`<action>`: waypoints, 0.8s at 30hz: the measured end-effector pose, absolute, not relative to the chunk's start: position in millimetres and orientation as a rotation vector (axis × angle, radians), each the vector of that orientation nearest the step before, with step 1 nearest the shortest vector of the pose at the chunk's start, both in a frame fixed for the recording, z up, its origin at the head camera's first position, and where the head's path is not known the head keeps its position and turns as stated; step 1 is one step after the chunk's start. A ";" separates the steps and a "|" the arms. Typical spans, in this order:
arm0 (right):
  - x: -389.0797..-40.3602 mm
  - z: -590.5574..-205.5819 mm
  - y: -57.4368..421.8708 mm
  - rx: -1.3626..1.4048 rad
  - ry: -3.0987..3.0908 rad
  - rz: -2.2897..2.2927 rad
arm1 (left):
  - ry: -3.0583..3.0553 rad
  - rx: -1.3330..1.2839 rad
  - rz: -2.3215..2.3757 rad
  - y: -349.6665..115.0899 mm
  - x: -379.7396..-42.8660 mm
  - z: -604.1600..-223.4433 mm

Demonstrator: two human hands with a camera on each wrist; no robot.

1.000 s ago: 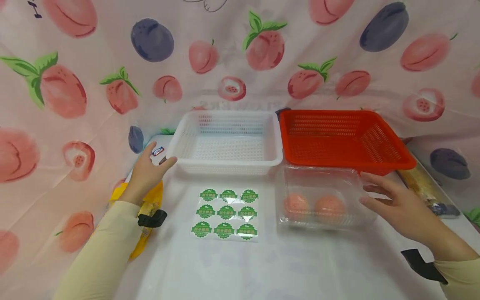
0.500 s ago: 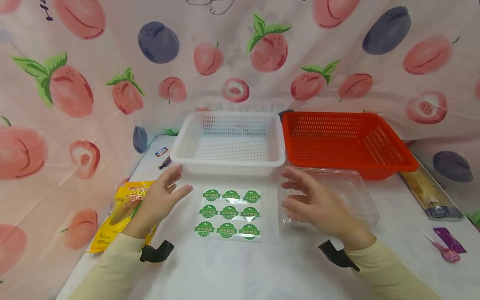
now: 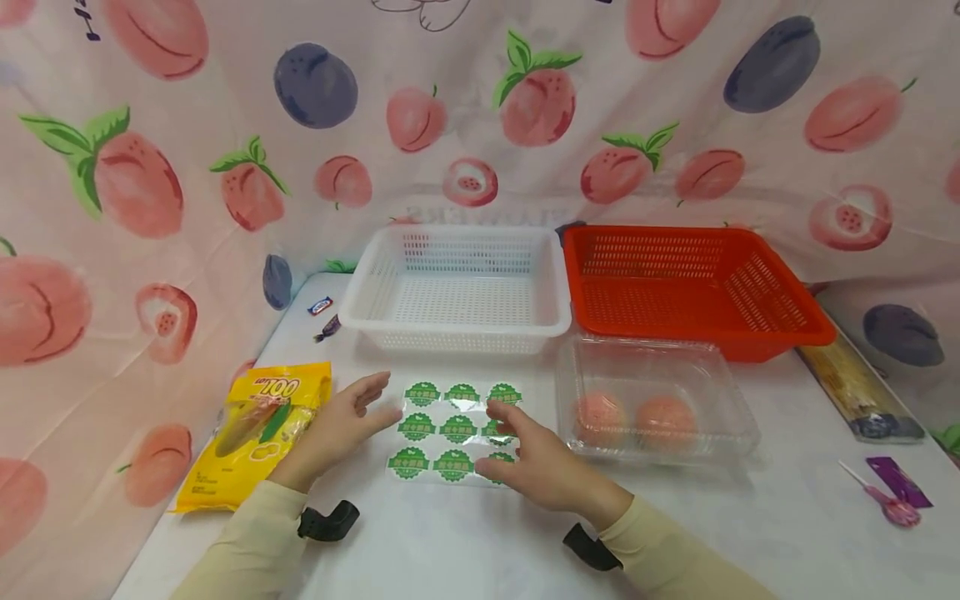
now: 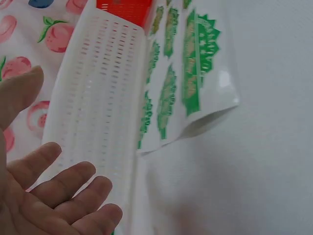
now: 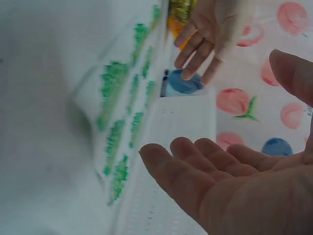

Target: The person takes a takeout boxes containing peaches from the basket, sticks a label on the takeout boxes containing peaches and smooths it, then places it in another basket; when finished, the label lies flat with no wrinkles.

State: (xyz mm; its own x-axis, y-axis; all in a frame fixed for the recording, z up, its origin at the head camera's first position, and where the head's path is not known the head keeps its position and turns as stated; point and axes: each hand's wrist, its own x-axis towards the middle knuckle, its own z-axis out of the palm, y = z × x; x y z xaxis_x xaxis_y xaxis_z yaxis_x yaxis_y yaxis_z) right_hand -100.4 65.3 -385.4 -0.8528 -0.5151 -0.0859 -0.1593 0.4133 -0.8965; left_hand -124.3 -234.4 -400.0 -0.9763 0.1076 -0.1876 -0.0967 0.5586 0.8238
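Nine green, scallop-edged round stickers (image 3: 458, 429) form a three-by-three grid on a white rectangular sheet (image 3: 439, 412). A white plastic basket (image 3: 457, 326) and a red plastic basket (image 3: 652, 252) share a slotted pattern. Pink peaches (image 3: 538, 104), dark blue plums (image 3: 315, 86) and green leaves (image 3: 519, 50) pattern the pale pink cloth backdrop (image 3: 555, 171). The plastic packet (image 3: 225, 473) is yellow, the tabletop (image 3: 450, 550) white.

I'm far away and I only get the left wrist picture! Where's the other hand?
Observer: In the head view, the right hand appears over the right side of the sticker sheet.
Operator: Ooh. What's way over on the right?
Observer: A pink lollipop, lying beside a purple packet.
Operator: Yum! And what's on the near side of the red basket?
Observer: A clear plastic box, with two round pinkish things showing inside.
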 end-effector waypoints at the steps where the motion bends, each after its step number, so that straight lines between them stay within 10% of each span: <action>1: -100.5 -389.4 64.5 -0.566 2.330 -1.399 | 2.556 0.007 1.386 -234.2 -125.1 -402.7; 24: -105.0 -409.4 66.3 -0.489 2.445 -1.253 | 2.470 -0.091 1.316 -225.4 -120.1 -402.3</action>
State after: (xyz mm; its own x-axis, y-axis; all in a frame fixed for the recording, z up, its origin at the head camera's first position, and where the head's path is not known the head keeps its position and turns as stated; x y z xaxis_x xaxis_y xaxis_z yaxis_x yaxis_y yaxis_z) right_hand -105.0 66.3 -409.4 -0.8793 -0.4524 -0.1490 -0.1434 0.5496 -0.8230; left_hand -120.1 -225.4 -402.3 -0.9403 0.1015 -0.3248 -0.2129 0.5692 0.7941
